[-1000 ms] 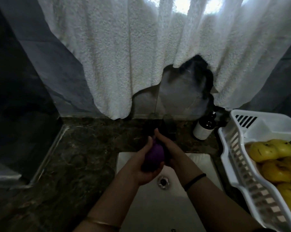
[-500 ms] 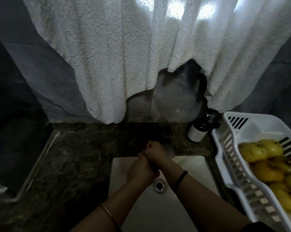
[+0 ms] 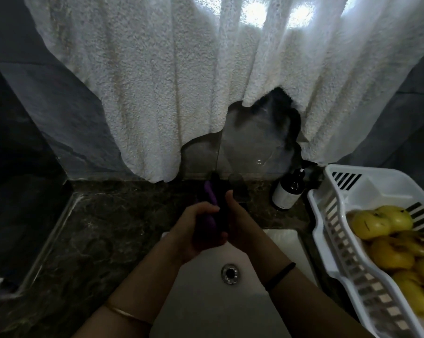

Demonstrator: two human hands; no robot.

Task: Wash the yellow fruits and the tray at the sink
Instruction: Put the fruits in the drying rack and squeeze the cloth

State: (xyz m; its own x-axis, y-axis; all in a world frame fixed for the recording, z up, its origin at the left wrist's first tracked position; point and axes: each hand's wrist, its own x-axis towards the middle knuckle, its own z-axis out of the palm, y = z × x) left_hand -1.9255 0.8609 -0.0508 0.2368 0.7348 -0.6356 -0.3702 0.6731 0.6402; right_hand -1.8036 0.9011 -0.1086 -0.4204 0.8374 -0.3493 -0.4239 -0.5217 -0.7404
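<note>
Over the back of the white sink [image 3: 274,242] both my hands meet around a purple object [image 3: 209,195]. My left hand [image 3: 194,228] grips its lower part, and its upper end sticks up past my fingers. My right hand [image 3: 237,220] lies against its right side with the thumb raised; whether it grips is hidden. Several yellow fruits [image 3: 381,220] lie in the white slotted tray [image 3: 337,230] on the counter at the right, apart from both hands.
A dark faucet [image 3: 237,189] stands behind my hands, and the drain [image 3: 229,273] is below them. A dark soap bottle [image 3: 287,191] with a white label stands between faucet and tray. White towels [image 3: 181,81] hang over the wall. Dark marble counter [image 3: 96,235] lies left.
The purple object, hidden in my clasped hands half a second ago, now sticks up above my left fist. Both hands have shifted slightly toward the faucet.
</note>
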